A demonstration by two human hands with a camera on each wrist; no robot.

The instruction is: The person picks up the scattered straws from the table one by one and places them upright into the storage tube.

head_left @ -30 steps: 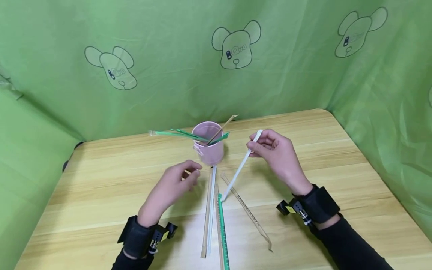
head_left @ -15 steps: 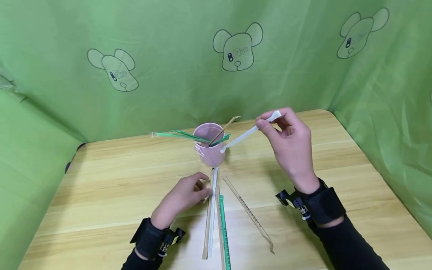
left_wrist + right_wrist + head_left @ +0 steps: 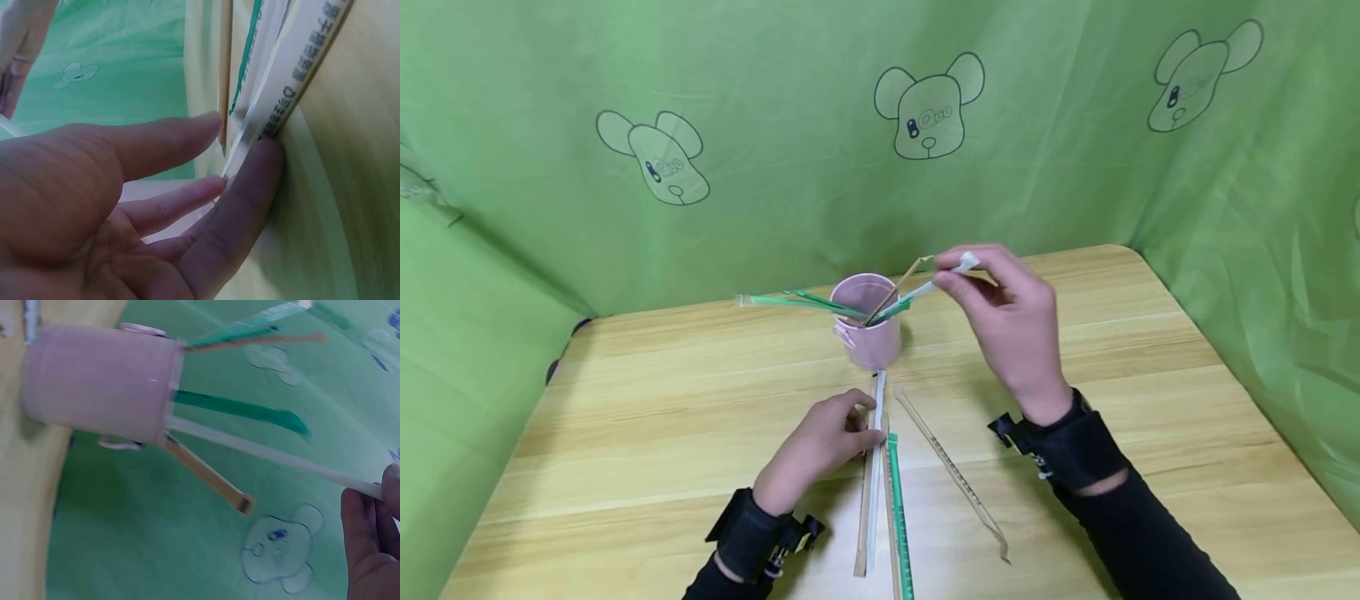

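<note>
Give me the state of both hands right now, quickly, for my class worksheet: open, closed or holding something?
Left hand: open, at a printed straw, no grip visible.
Right hand: holding a white straw.

I pinch one white wrapped straw point(image 3: 262, 451); one round pink bucket point(image 3: 876, 346) holds at least four coloured straws point(image 3: 234, 409). Three brown straws point(image 3: 953, 473), one green straw point(image 3: 902, 529), one unheld white straw point(image 3: 874, 500) lie flat.
</note>
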